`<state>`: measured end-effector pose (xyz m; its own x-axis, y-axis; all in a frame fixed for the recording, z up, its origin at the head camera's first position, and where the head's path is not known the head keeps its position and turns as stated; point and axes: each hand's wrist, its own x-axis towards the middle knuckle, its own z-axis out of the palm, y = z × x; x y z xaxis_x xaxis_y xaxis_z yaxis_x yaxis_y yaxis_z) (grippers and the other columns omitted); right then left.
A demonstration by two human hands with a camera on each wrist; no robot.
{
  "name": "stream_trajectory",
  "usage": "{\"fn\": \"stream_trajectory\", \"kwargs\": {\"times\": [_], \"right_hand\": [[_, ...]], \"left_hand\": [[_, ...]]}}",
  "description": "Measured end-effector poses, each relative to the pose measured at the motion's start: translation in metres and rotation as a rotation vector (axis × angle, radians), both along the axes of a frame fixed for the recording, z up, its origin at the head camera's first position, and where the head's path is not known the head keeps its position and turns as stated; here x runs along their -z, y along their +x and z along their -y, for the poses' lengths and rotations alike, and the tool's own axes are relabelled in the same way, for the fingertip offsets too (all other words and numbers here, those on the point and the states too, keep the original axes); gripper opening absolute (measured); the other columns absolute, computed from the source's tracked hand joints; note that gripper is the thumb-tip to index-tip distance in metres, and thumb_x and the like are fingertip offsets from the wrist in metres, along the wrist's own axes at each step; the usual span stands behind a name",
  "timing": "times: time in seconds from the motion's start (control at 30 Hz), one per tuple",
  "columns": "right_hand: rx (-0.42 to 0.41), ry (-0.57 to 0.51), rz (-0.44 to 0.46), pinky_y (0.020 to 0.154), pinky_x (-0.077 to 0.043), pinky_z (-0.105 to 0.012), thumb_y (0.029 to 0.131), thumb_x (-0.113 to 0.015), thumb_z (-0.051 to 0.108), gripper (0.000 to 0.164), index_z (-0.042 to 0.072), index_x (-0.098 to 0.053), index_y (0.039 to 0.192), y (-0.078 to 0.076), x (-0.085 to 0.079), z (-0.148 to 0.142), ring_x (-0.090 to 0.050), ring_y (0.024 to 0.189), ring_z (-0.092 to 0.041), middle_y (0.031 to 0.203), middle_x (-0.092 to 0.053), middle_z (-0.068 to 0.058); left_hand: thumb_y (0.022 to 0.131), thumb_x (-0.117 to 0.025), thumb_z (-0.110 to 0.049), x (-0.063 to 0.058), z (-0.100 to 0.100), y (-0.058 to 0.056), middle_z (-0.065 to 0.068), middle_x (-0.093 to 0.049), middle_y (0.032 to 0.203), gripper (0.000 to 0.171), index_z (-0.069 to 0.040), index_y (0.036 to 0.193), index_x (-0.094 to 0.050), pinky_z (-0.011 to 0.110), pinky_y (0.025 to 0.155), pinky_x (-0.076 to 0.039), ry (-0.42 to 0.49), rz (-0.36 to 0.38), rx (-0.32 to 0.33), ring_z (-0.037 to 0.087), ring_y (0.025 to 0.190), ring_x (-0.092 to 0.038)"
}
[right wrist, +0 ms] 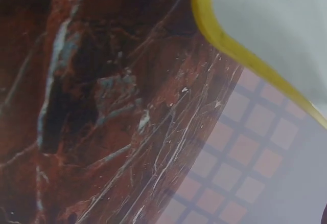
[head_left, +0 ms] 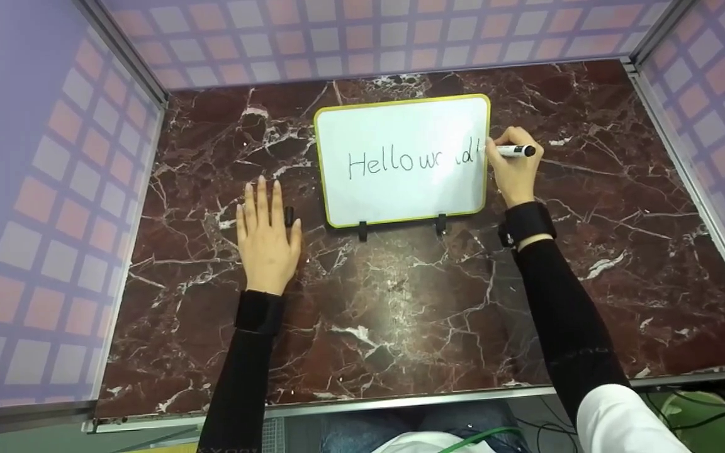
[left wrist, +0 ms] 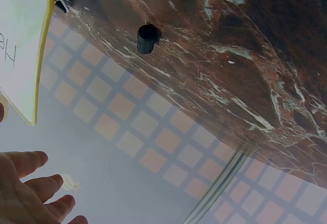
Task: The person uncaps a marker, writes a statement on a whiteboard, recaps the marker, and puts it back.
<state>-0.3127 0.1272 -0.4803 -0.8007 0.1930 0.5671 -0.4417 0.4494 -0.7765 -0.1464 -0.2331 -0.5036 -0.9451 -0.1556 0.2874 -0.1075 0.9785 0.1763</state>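
A whiteboard (head_left: 394, 195) with a yellow frame stands on two black feet, bearing black handwriting that starts with "Hello". Part of the second word is washed out by glare. Beside the board's right edge, my right hand (head_left: 517, 165) pinches a white marker (head_left: 513, 151) with a black end, its tip side toward the last strokes. My left hand (head_left: 267, 248) is left of the board, fingers straight and holding nothing; its fingers also show in the left wrist view (left wrist: 36, 188). A black marker cap (left wrist: 146, 39) stands upright on the table near that hand's thumb.
The dark red marbled tabletop (head_left: 400, 302) is bounded by checkered panels at the left (head_left: 54, 207), back and right. Metal strips run along its edges. Below the front edge at right are cables and a green bin (head_left: 708, 421).
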Motion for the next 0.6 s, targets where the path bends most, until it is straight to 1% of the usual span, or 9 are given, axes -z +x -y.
{"fn": "stream_trajectory", "kwargs": {"times": [0.1,0.33,0.4,0.5,0.6], "right_hand": [[-0.013,0.023,0.002,0.055,-0.032,-0.013,0.075,-0.063,-0.003,0.022,-0.004,-0.048,0.059,0.0017,-0.0007,-0.0002,-0.038,0.054,0.002,0.059,-0.048,-0.009],[-0.023,-0.006,-0.100,0.053,-0.029,-0.014,0.073,-0.061,-0.008,0.023,-0.008,-0.044,0.057,0.0041,-0.0004,-0.0019,-0.036,0.052,0.001,0.056,-0.045,-0.013],[-0.020,0.014,-0.097,0.053,-0.028,-0.013,0.073,-0.060,-0.008,0.022,-0.008,-0.044,0.057,0.0050,0.0015,-0.0022,-0.035,0.052,0.001,0.056,-0.046,-0.014],[-0.025,0.032,-0.066,0.054,-0.028,-0.013,0.074,-0.059,-0.006,0.021,-0.009,-0.045,0.059,0.0068,0.0039,-0.0020,-0.035,0.053,0.002,0.058,-0.047,-0.014],[-0.027,0.016,-0.061,0.055,-0.029,-0.014,0.075,-0.059,-0.005,0.023,-0.007,-0.044,0.058,0.0087,0.0030,-0.0028,-0.035,0.054,0.001,0.058,-0.045,-0.011]], "left_hand": [[0.094,-0.038,-0.042,-0.0009,-0.0006,-0.0002,0.005,-0.005,0.156,0.066,-0.017,0.148,-0.010,0.045,0.117,-0.005,0.010,-0.009,0.004,0.023,0.144,0.001],[0.094,-0.039,-0.041,-0.0023,-0.0014,-0.0003,0.005,-0.005,0.156,0.066,-0.018,0.148,-0.009,0.045,0.117,-0.006,-0.004,-0.008,-0.001,0.023,0.144,0.002],[0.094,-0.039,-0.041,-0.0027,-0.0012,-0.0003,0.005,-0.004,0.156,0.066,-0.018,0.148,-0.008,0.045,0.117,-0.006,-0.007,-0.005,-0.001,0.022,0.144,0.003],[0.094,-0.040,-0.041,-0.0033,-0.0010,0.0005,0.004,-0.003,0.156,0.067,-0.018,0.148,-0.009,0.045,0.117,-0.005,-0.006,-0.011,-0.001,0.022,0.144,0.004],[0.094,-0.040,-0.040,-0.0036,-0.0012,0.0013,0.003,-0.002,0.156,0.066,-0.018,0.148,-0.009,0.044,0.117,-0.003,-0.004,-0.018,0.000,0.021,0.144,0.004]]}}
